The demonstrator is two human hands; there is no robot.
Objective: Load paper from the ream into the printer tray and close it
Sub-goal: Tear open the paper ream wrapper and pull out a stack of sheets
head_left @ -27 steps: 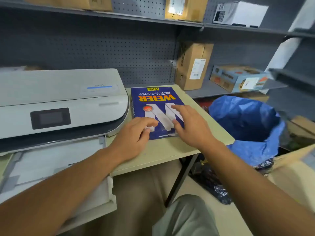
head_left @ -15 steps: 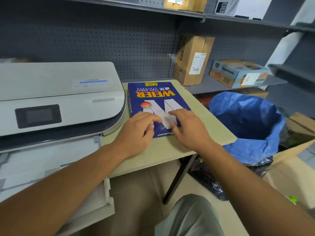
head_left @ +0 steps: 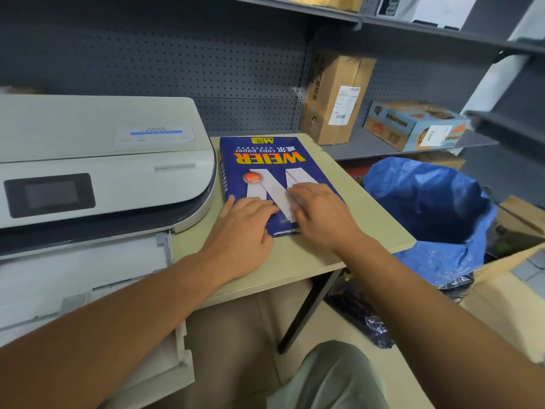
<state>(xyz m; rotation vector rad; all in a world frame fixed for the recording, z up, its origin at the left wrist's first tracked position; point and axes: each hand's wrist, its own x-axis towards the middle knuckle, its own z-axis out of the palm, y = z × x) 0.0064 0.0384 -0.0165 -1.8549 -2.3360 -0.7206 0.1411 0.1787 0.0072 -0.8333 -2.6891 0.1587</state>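
A blue ream of copy paper [head_left: 265, 160] with orange lettering lies flat on the beige table [head_left: 368, 214], right of the white printer [head_left: 97, 160]. The printer's tray [head_left: 88, 278] is pulled out at the lower left. My left hand [head_left: 244, 228] rests on the ream's near left corner, fingers spread on the wrapper. My right hand [head_left: 321, 216] lies on the near right part of the ream, fingers flat on top. Neither hand has the ream lifted. The ream's near edge is partly hidden under my hands.
A bin lined with a blue bag [head_left: 427, 208] stands right of the table. Cardboard boxes [head_left: 336, 95] sit on the grey shelf behind, with a pegboard wall [head_left: 177, 54] at the back. A cardboard piece [head_left: 507, 290] is at lower right.
Both hands have slid slightly toward the ream's near end and settled on it. The view has tilted down a little. The ream has not moved.
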